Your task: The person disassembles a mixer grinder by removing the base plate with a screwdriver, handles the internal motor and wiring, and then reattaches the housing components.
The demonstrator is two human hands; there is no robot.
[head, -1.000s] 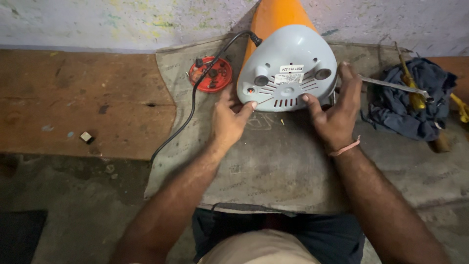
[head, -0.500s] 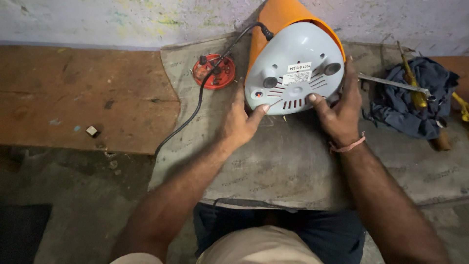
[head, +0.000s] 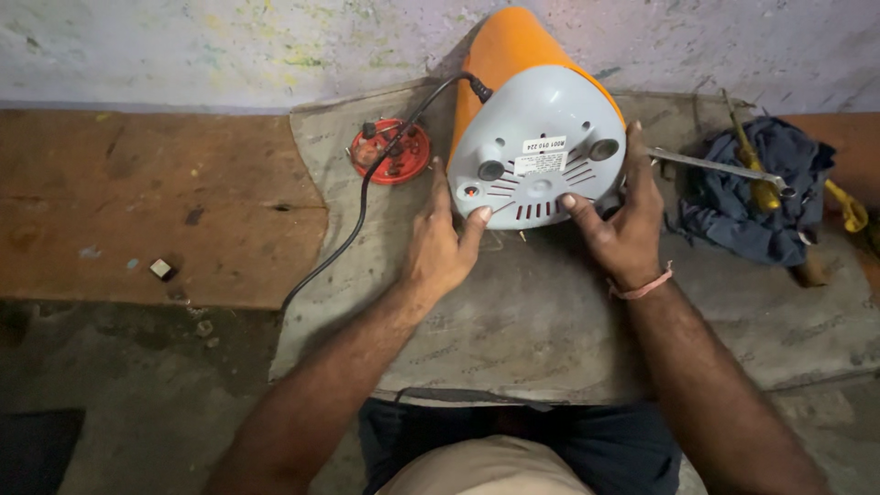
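The orange appliance (head: 513,55) lies tipped, its grey round base (head: 541,147) facing up. The left hand (head: 440,247) and right hand (head: 619,229) clasp the base's rim, fingers spread. A small white rectangular label (head: 543,145) sits near its centre.

orange appliance body (head: 513,55) with grey base (head: 541,147), black cord (head: 367,192), red disc (head: 390,151), dark blue cloth (head: 752,197).

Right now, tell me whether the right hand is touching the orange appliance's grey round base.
Touching. The head view shows the right hand wrapped around the grey round base, its fingers pressed on the vented face.
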